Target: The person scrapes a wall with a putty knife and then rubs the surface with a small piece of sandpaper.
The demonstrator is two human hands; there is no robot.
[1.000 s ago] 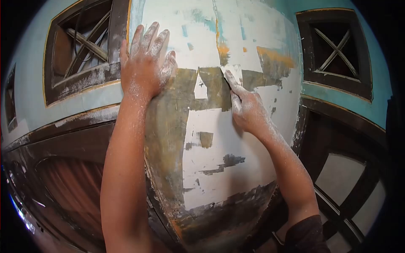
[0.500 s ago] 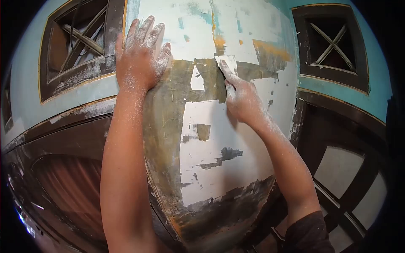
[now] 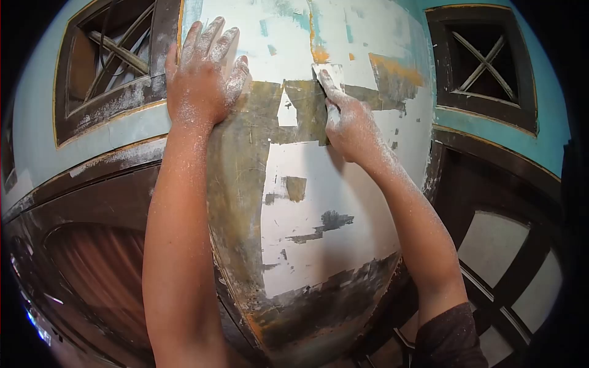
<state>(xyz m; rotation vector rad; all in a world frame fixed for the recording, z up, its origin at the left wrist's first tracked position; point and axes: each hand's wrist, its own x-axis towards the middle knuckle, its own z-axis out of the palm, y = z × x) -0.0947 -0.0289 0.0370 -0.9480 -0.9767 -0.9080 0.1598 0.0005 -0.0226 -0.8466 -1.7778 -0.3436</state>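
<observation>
My right hand grips a whitish flat scraper, its index finger stretched along the blade. The blade's top edge meets the wall just under an orange streak in the white layer. On the upper left of the same wall rests my left hand, flat with its fingers spread, beside a dark window frame. White dust coats both hands. The wall is patchy, with white areas, bare olive-brown ones and bits of turquoise paint. The scraper's handle end is hidden in my palm.
Dark window frames with crossed slats stand at left and right. Below the left one is a dark wooden panel with a reddish curtain. A dark door with pale panes is at lower right.
My right hand and the scraper have slid up the wall a short way, closer to the orange streak. My left hand stays flat on the wall, a little higher in view.
</observation>
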